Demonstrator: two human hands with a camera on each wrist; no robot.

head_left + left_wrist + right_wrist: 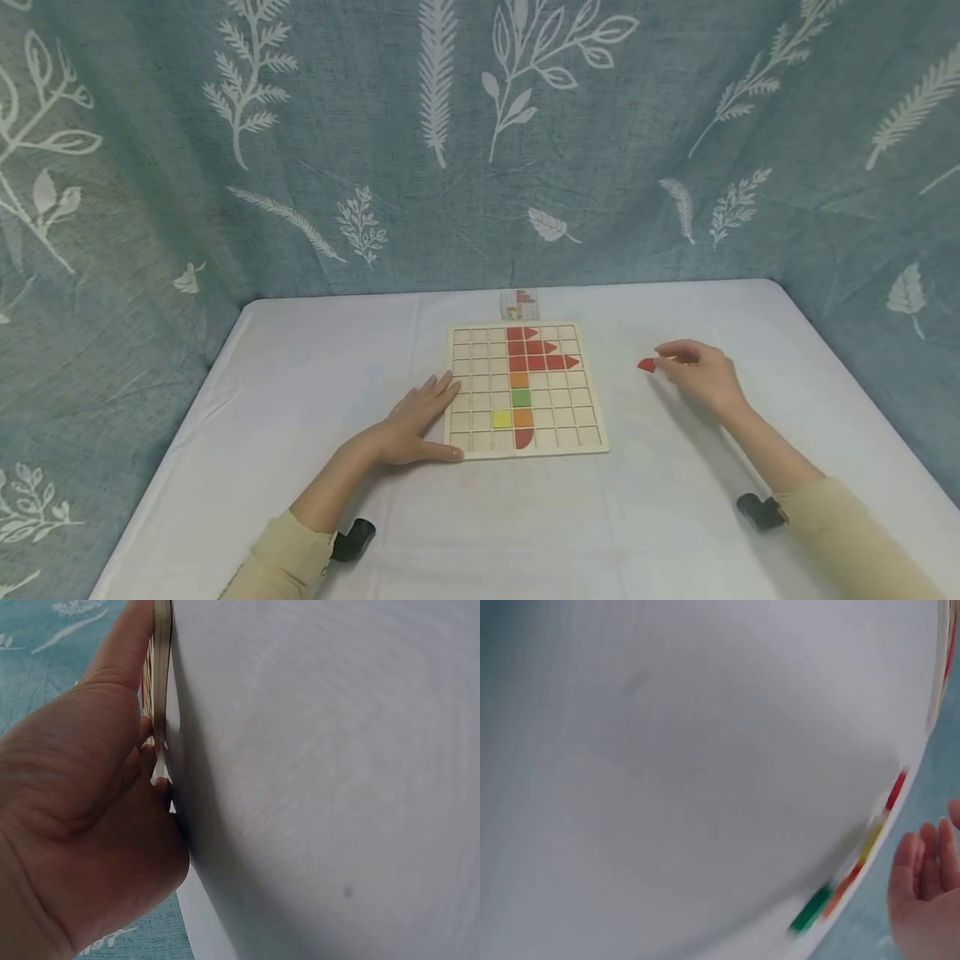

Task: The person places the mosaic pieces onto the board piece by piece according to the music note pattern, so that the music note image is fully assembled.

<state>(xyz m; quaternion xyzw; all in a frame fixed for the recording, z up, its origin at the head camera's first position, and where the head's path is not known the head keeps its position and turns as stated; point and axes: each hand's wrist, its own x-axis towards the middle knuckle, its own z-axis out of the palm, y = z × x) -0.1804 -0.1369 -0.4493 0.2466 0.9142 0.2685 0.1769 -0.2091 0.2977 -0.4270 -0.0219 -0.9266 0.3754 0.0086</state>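
A square wooden grid board (480, 442) lies on the table with coloured tiles in its cells. Red tiles fill three rows at the top, ending in pointed tips, above a column with orange, green, orange and a rounded red tile. Beside the lower orange one sits a yellow tile (502, 419). My left hand (416, 421) rests along the board's left edge, fingers spread and thumb at the near corner. Right of the board, my right hand (701, 375) hovers over loose pieces, including a red piece (646, 365) and a green piece (810, 909). Its fingers look loosely bent, gripping nothing visible.
Behind the board stands a small picture card (519, 305) showing a coloured pattern. A white cloth (337, 350) covers the table, and a leaf-patterned blue-green curtain (465, 208) hangs around it. Black wrist devices (761, 511) sit below both forearms.
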